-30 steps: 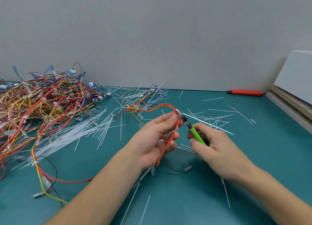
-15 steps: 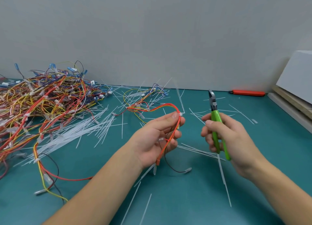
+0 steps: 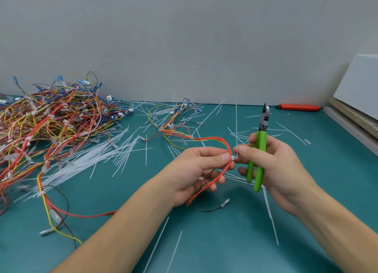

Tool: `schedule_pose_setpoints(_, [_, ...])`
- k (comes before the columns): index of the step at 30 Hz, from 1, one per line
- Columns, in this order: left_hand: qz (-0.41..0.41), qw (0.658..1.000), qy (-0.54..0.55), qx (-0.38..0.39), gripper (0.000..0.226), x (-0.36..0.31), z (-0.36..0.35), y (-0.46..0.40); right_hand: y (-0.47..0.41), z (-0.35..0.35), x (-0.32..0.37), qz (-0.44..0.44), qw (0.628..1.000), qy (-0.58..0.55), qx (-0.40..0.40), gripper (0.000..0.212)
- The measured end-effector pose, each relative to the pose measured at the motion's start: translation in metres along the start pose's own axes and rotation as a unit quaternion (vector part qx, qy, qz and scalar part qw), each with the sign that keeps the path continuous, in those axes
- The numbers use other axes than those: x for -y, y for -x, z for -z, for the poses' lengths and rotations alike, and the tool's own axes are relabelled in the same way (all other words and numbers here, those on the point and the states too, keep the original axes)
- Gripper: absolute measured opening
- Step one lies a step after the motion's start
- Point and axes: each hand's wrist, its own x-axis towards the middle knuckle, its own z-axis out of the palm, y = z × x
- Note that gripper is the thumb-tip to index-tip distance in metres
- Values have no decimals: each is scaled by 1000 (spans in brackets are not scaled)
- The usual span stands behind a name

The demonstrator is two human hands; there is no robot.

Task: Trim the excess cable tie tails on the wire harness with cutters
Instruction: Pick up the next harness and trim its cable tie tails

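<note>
My left hand (image 3: 196, 170) pinches a red, orange and yellow wire harness (image 3: 216, 141) just left of a small white cable tie (image 3: 233, 157) on its loop. My right hand (image 3: 272, 166) grips the green-handled cutters (image 3: 259, 149) in its fingers, jaws pointing up and away from the harness. Its thumb and forefinger pinch the tie's thin white tail (image 3: 236, 125), which stands straight up from the tie. The two hands nearly touch at the tie.
A big pile of tied harnesses (image 3: 51, 121) fills the left of the teal mat (image 3: 204, 231). Cut white tails (image 3: 86, 158) lie scattered over the middle. A red tool (image 3: 298, 107) lies by the wall, and a white box on boards (image 3: 360, 100) stands at the right edge.
A second ago the cutters' jaws were at the tie by my left fingertips. My right hand swung them away and upright, then came back, and now pinches a tail at the tie.
</note>
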Motion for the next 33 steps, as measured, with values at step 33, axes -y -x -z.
schedule_pose_setpoints(33, [27, 993, 101, -45, 11, -2, 6, -3, -8, 14, -9, 135, 935, 329, 0, 11])
